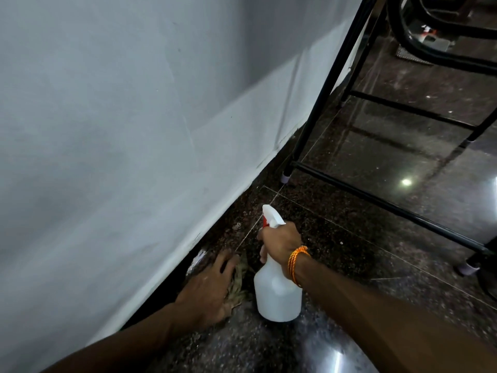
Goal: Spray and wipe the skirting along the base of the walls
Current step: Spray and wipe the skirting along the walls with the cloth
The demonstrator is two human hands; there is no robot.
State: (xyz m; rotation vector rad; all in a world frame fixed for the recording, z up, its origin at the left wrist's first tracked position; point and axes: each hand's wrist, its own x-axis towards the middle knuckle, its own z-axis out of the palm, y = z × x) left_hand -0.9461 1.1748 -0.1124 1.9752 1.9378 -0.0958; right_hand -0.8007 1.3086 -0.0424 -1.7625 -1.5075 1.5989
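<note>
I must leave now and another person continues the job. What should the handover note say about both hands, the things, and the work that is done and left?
Left hand: flat on the brownish cloth, pressing it to the floor at the foot of the dark stone skirting.
Right hand: grips the neck of the white spray bottle, nozzle pointing ahead along the wall.
Done: a wet shine by the left fingers suggests this stretch was sprayed.
Left: wipe here, then probably carry on toward the black metal frame.
</note>
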